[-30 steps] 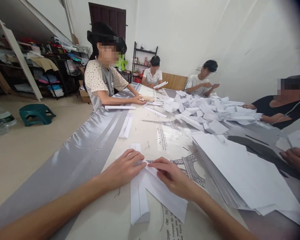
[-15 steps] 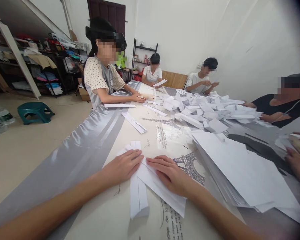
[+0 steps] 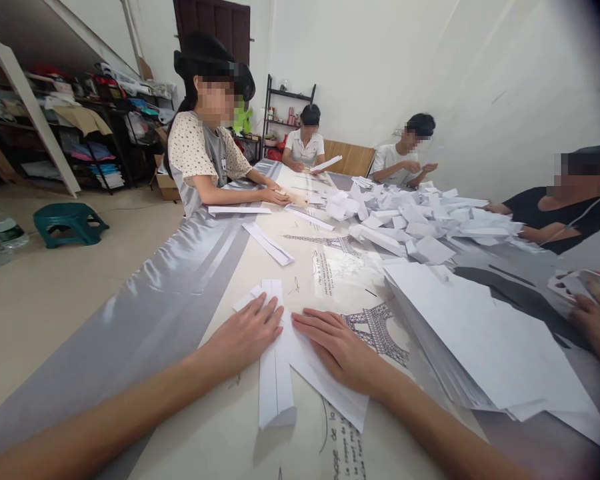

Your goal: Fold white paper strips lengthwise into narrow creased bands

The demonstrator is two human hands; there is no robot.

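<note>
**Hands slide up the folded paper**

Both hands have shifted slightly up the table (image 3: 220,440). Left hand (image 3: 245,332) lies flat, fingers spread, on the folded paper strip (image 3: 276,380); right hand (image 3: 337,347) presses flat the white sheet (image 3: 330,390) touching it.

Heap of folded papers (image 3: 420,223), flat sheet stack (image 3: 485,340), green stool (image 3: 70,223).

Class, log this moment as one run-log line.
left hand: flat on folded paper strip | right hand: pressing white sheet | beside: paper stack
</note>
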